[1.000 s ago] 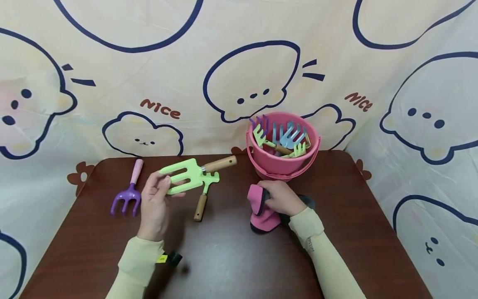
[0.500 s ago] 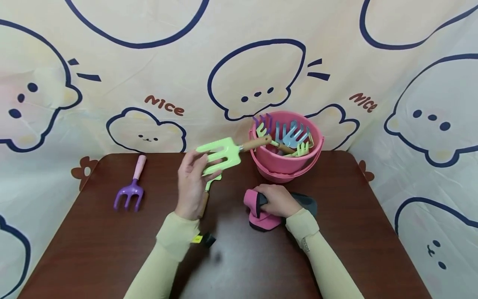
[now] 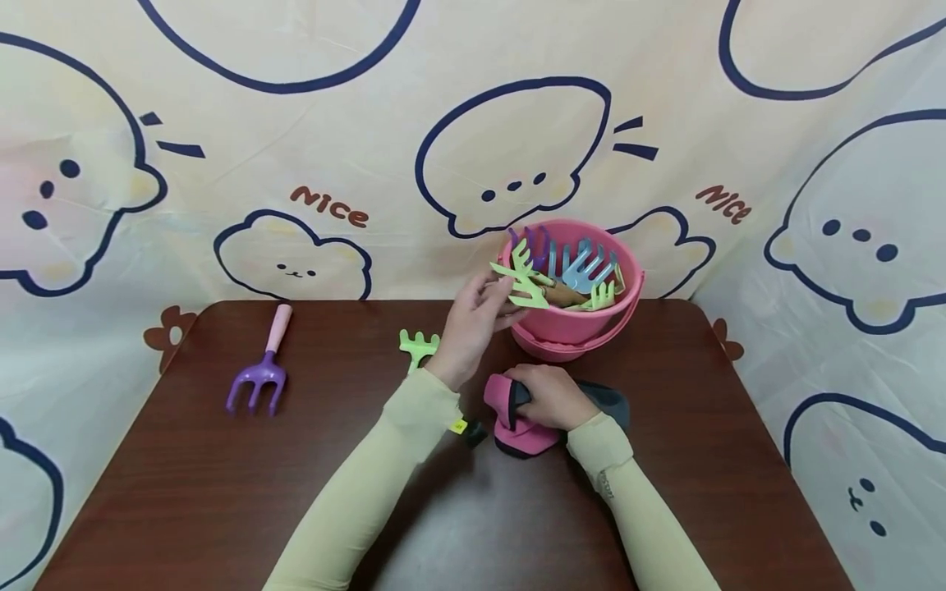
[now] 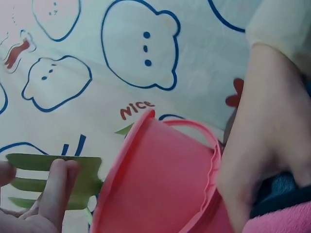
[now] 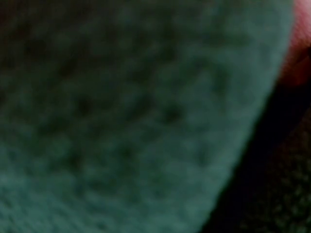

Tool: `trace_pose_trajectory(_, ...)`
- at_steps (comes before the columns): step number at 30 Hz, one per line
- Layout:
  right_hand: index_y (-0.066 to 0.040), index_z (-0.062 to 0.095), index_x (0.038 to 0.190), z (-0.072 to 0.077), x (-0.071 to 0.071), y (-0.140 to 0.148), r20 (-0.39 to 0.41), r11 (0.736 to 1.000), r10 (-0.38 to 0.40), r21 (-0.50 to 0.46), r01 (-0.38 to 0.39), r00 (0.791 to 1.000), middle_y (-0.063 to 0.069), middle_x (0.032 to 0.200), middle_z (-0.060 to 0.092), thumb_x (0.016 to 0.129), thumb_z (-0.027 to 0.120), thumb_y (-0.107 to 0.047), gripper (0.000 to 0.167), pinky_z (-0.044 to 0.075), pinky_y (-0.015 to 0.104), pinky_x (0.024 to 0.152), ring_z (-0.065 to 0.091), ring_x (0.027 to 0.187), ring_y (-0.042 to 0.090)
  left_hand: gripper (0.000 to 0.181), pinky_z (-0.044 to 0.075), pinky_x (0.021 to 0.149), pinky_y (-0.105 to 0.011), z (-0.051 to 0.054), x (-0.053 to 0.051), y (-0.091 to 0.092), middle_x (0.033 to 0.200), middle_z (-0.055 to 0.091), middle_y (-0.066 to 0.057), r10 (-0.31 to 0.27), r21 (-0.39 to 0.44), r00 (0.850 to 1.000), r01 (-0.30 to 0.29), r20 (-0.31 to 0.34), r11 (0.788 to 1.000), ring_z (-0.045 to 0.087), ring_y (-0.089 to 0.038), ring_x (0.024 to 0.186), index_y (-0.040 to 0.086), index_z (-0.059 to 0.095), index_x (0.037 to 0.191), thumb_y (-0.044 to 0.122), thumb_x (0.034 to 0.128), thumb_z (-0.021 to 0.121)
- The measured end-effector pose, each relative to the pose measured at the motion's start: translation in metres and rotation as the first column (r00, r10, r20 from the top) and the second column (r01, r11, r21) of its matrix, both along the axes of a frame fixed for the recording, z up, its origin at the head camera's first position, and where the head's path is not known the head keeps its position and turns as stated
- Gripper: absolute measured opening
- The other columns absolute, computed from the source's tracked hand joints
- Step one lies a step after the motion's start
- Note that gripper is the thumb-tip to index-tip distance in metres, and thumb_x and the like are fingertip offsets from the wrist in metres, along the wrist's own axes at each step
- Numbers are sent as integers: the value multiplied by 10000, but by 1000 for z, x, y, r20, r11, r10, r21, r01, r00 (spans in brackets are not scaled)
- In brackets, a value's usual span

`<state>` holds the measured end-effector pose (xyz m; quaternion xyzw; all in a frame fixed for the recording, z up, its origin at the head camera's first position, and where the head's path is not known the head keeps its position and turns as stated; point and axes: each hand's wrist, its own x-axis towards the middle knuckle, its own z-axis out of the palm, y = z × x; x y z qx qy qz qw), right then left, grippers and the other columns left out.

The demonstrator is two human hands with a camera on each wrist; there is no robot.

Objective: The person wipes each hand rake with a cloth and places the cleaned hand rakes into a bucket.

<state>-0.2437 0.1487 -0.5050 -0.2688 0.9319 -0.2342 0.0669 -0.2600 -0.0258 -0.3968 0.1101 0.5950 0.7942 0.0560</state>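
My left hand (image 3: 473, 328) pinches a light green hand fork (image 3: 525, 287) by its tines, at the left rim of a pink bucket (image 3: 565, 330). The fork's wooden handle points into the bucket, partly hidden among other tools. In the left wrist view the fingers (image 4: 59, 187) lie along the green tines beside the bucket wall (image 4: 160, 170). On the table, my right hand (image 3: 554, 398) grips a folded pink and dark grey cloth (image 3: 528, 441) in front of the bucket. Blurred grey fabric (image 5: 146, 121) fills most of the right wrist view.
Blue rakes (image 3: 584, 267), purple tines and small green tools crowd the bucket. A small green rake (image 3: 419, 345) lies left of it, partly behind my left arm. Further left lies a purple fork (image 3: 257, 376) with a pink handle. A patterned curtain (image 3: 332, 148) backs the table.
My left hand has carried the green fork rightward to the bucket, and its handle now reaches inside. The right hand stays on the cloth, nearly still.
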Motion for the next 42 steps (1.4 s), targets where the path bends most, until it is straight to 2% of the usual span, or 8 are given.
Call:
trace_pose_trajectory(8,-144,734,1178,-2,-1,1,0,1000,-5,1,5,1000,-45,969,719,802,881,-142,404,539,352,831,594,840,131,447,517,1058,-417,-1,-3,8,1392,600,-198,-77,-35,997,76,-16,996,649,-299,1272,39,421,1540,199,1124,453)
trace_pose_trajectory(13,-149,733,1164,-3,-2,0,-19,1000,6,7,-6,1000,-41,978,724,818,866,-162,372,544,349,835,601,835,127,672,422,1162,-382,-2,-2,7,1577,480,-140,-191,-247,981,175,-38,953,553,-221,1399,119,188,1660,248,1097,532)
trace_pose_trajectory(18,-148,735,1172,-1,-2,-2,-30,1000,15,8,-14,999,-31,987,728,823,855,-155,369,541,351,825,603,836,133,651,456,1143,-418,-6,0,-2,1498,571,-112,-177,-456,970,83,-169,886,578,-210,1360,118,293,1635,219,1066,594)
trace_pose_trajectory(27,-171,737,1147,-2,-1,-1,-3,1000,-1,-7,1,1000,-74,916,691,819,878,-176,358,511,333,797,573,818,123,506,510,1085,-423,-19,-1,-31,1523,534,-7,-110,-448,972,6,-207,894,599,-208,1309,175,489,1535,206,1049,626)
trace_pose_trajectory(32,-178,731,1142,-3,-2,-1,-26,1000,12,10,-12,1000,-77,936,690,825,879,-199,350,513,335,811,580,834,119,360,535,1022,-437,-20,0,-60,1320,655,-24,-14,-522,966,-127,-257,844,622,-207,1164,193,597,1393,213,1038,646)
trace_pose_trajectory(35,-160,730,1158,-3,-2,-1,-53,1000,15,21,-14,998,-54,975,705,820,877,-188,370,526,358,837,593,853,131,277,548,863,-398,-28,4,-83,1152,716,-24,49,-655,949,-251,-310,713,654,-207,986,193,644,1309,234,1035,653)
trace_pose_trajectory(40,-166,730,1157,-6,-3,-1,-52,1000,6,25,-5,999,-57,967,701,813,882,-189,378,528,359,837,590,851,132,191,489,622,-401,-62,17,-124,952,772,-23,114,-864,915,-403,-387,302,676,-215,733,157,710,1148,268,993,693)
trace_pose_trajectory(42,-169,729,1155,-8,-2,-2,-40,1000,5,28,-4,999,-66,951,693,810,886,-199,380,523,350,824,581,842,128,227,481,584,-417,-77,25,-135,879,760,-32,111,-913,933,-357,-341,199,666,-227,689,132,708,1093,324,972,711)
